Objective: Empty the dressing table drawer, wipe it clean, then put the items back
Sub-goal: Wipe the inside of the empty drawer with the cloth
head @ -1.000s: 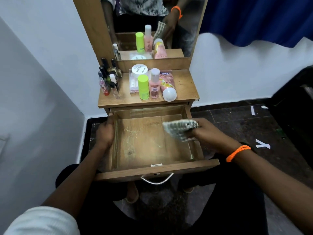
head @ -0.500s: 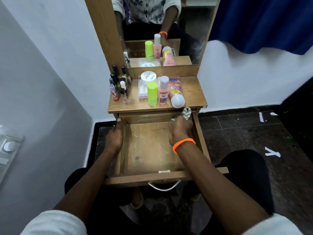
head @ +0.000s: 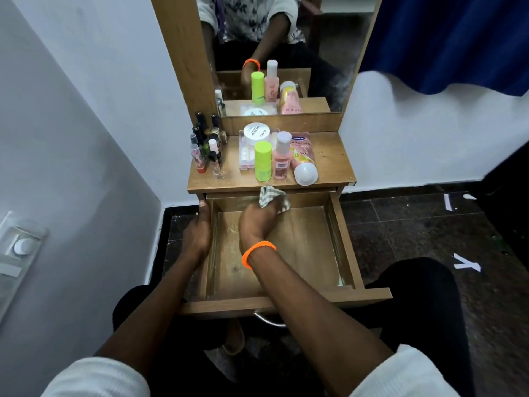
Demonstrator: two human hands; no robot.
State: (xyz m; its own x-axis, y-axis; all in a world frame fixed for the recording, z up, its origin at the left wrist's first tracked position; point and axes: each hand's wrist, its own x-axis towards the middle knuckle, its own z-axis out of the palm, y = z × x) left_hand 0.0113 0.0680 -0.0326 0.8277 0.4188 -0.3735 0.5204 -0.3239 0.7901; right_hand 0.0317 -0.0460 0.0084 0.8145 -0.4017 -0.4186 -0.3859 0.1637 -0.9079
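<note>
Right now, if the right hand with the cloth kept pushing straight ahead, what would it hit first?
Probably the drawer's back wall. The right hand presses the checked cloth towards the far end of the drawer, just under the tabletop edge; depth there is unclear.

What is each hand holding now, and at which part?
The right hand grips a bunched checked cloth. The left hand holds the drawer by its left side wall.

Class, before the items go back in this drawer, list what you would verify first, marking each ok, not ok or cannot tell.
1. Drawer pulled open: ok.
2. Drawer holds no items: ok.
3. Left hand steadies the drawer's left wall: ok.
4. Right hand grips the cloth at the back edge: ok.
5. Floor wiped clean: not ok, marks show.
6. Bottles waiting on the tabletop: ok.
</note>
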